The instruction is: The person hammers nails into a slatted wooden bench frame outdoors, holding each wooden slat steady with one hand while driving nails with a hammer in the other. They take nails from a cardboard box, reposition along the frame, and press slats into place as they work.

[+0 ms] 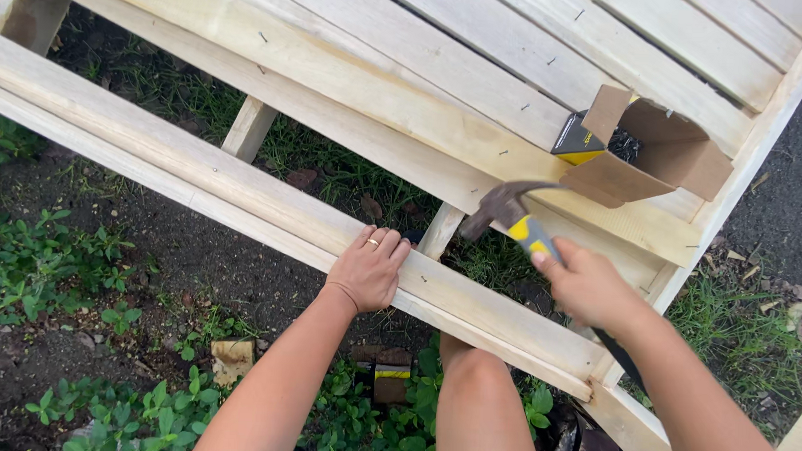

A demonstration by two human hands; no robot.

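A pale wooden slatted frame [406, 74] was seen from above, laid slantwise over dark soil and green weeds [53, 267]. The left hand [370, 269] was laid flat on the nearest plank [198, 169], palm down, fingers together over the plank's upper edge, nothing being gripped; a ring was worn on one finger. The right hand [590, 285] was closed around the handle of a claw hammer [512, 216], its grip tight on the yellow and black shaft, with the dark metal head raised just above the plank, to the right of the left hand and apart from it. A small nail could be made out in the plank between the two hands, though too small to be told clearly. An open cardboard box [661, 150] was set on the slats beyond the hammer, near the frame's right edge, with dark small pieces inside that could not be identified. A bare knee [476, 379] was seen below the plank, between the two forearms.
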